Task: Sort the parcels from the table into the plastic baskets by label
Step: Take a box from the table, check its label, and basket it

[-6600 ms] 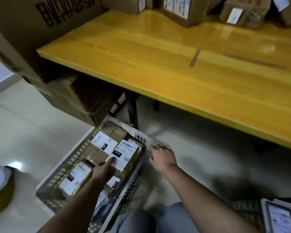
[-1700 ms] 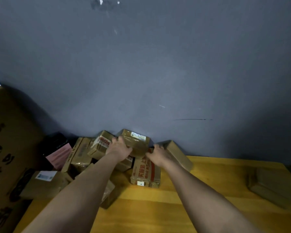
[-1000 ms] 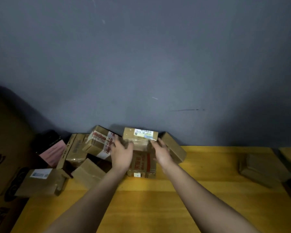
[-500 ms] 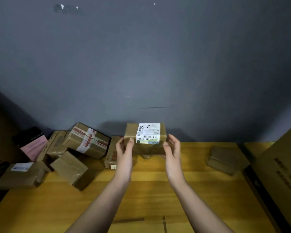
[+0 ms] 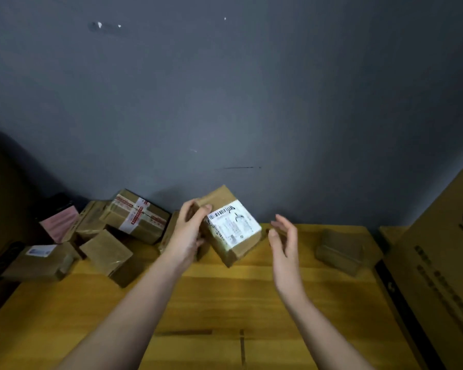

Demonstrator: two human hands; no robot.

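**Labelled parcel tilted in the left hand above the bench**

The grey wall (image 5: 251,89) fills the view beyond the fingers. Below it runs the yellow wooden bench (image 5: 225,303), under both forearms. A large printed carton (image 5: 439,276) stands to the right of the right hand's fingers, well apart from them, its lettering too blurred to read.

Left of the left hand's fingers lies a heap of brown parcels against the wall. Nearest them is a parcel crossed with red-and-white tape (image 5: 137,216), tilted on the others. Below it sits a plain brown parcel (image 5: 107,256), and further left a flat parcel with a small white label (image 5: 38,259). A pink-faced packet (image 5: 60,225) leans at the far left of the heap. To the right of the right hand's fingers, apart from them, a flat brown parcel (image 5: 340,252) lies alone on the bench.

The held parcel (image 5: 230,231) is lifted off the bench and turned on a slant, one corner pointing down, its white shipping label (image 5: 234,227) facing the camera; the print is blurred. The left hand (image 5: 187,236) grips its left end, fingers curled over the top edge. The right hand (image 5: 285,244) is just beside the parcel's right side, not touching it, its fingers spread apart and relaxed.
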